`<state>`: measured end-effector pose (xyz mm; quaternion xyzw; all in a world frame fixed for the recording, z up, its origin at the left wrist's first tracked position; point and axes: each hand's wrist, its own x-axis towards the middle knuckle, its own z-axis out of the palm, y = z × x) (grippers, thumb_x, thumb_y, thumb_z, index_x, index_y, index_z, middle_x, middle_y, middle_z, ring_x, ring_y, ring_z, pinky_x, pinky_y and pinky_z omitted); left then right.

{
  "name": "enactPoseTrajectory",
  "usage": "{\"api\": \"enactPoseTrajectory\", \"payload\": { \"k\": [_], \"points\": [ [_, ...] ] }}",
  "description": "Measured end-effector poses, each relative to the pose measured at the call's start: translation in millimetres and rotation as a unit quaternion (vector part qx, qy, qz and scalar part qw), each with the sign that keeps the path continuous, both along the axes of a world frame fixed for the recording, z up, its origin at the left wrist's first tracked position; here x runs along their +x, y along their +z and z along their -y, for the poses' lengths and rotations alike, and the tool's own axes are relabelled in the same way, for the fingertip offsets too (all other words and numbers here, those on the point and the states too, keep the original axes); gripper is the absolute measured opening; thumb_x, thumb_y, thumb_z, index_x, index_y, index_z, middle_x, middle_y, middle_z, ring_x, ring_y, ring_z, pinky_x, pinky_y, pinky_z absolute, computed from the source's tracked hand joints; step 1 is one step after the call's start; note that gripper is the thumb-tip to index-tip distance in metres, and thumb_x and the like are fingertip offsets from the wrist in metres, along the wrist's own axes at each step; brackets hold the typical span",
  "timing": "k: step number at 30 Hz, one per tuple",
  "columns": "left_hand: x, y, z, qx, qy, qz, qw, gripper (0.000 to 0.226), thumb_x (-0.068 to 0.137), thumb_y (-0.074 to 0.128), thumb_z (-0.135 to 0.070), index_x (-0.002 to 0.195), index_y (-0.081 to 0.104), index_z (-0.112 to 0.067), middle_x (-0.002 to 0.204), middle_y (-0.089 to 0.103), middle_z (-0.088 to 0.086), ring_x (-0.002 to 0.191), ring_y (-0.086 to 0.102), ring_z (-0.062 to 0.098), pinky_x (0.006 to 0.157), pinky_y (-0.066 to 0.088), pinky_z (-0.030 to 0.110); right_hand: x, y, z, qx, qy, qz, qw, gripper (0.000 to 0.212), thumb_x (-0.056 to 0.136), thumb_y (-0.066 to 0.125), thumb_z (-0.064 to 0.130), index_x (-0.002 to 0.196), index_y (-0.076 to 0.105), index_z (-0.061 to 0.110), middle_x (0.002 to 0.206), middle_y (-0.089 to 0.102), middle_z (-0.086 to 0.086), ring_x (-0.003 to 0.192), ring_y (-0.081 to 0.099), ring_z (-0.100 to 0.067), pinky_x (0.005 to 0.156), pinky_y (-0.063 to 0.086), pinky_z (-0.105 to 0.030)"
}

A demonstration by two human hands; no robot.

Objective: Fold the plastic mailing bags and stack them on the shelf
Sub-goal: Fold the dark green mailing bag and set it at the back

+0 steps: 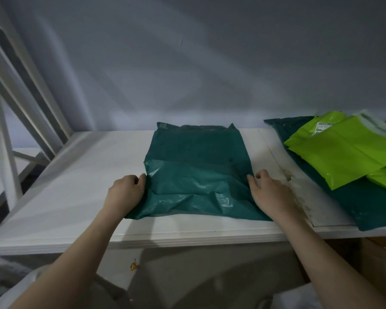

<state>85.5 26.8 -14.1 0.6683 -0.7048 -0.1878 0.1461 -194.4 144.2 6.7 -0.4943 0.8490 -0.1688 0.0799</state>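
Dark green bag (196, 166) lies flat on white shelf (76, 197), in middle. Left hand (126, 192) pinches left edge, right hand (270, 192) pinches right edge. Folding step, looks like. Next: bring sides over, press flat. Pile of bags (343, 157) waits at right.

Bare shelf (76, 186) leftward; lime bags (343, 157) heaped at right.

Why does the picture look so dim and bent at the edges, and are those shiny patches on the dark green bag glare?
Head view: the light is low and bluish, with soft diagonal shadows on the wall. The wide lens bows the shelf edge and the frame posts. Yes, the pale patches on the dark green bag are glare on creased plastic, between the left hand and right hand. The bottom corners look blurred.
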Motion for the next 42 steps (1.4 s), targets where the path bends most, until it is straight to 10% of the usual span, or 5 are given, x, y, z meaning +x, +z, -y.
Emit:
{"api": "enactPoseTrajectory", "payload": {
  "k": [10, 19, 25, 31, 42],
  "points": [
    [-2, 7, -12, -0.150, -0.030, -0.079, 0.985, 0.017, 0.100, 0.028, -0.023, 0.092, 0.032, -0.008, 0.061, 0.041, 0.005, 0.061, 0.041, 0.032, 0.060, 0.033, 0.038, -3, -5, -4, -0.253, 0.024, -0.071, 0.965, 0.021, 0.098, 0.041, 0.018, 0.103, 0.051, 0.001, 0.066, 0.061, -0.017, 0.054, 0.054, -0.029, 0.044, 0.031, -0.028],
    [4, -4, -14, 0.010, -0.051, -0.039, 0.998, 0.025, 0.100, 0.034, -0.026, 0.118, 0.033, -0.009, 0.098, 0.060, 0.020, 0.084, 0.050, 0.036, 0.074, 0.036, 0.038, -13, -31, -6, -0.021, 0.023, -0.054, 0.998, 0.032, 0.100, 0.032, 0.033, 0.100, 0.050, 0.006, 0.065, 0.050, -0.004, 0.061, 0.049, -0.023, 0.051, 0.033, -0.030],
    [11, 6, -4, 0.106, -0.025, -0.166, 0.980, 0.049, 0.090, 0.050, -0.025, 0.135, 0.034, -0.022, 0.111, 0.059, 0.004, 0.104, 0.055, 0.028, 0.090, 0.043, 0.037, -18, -21, -8, -0.047, -0.010, 0.151, 0.987, 0.044, 0.100, 0.034, 0.032, 0.067, 0.050, 0.009, 0.062, 0.050, -0.004, 0.059, 0.047, -0.018, 0.049, 0.027, -0.026],
    [7, 15, 15, 0.153, 0.066, -0.332, 0.929, 0.037, 0.097, 0.039, -0.037, 0.120, 0.047, -0.009, 0.103, 0.064, 0.010, 0.076, 0.060, 0.021, 0.060, 0.047, 0.030, -33, -15, 9, -0.094, -0.081, 0.281, 0.952, 0.030, 0.092, 0.047, 0.028, 0.094, 0.063, 0.003, 0.097, 0.066, -0.017, 0.091, 0.061, -0.029, 0.081, 0.046, -0.036],
    [-12, 7, 35, 0.095, 0.025, -0.372, 0.923, 0.019, 0.086, 0.065, -0.012, 0.099, 0.052, -0.015, 0.082, 0.060, 0.006, 0.063, 0.055, 0.016, 0.046, 0.043, 0.017, -35, 0, 29, -0.100, -0.079, 0.401, 0.907, 0.017, 0.091, 0.053, 0.026, 0.106, 0.054, 0.020, 0.097, 0.063, -0.012, 0.071, 0.057, -0.020, 0.057, 0.044, -0.026]
  ]
}}
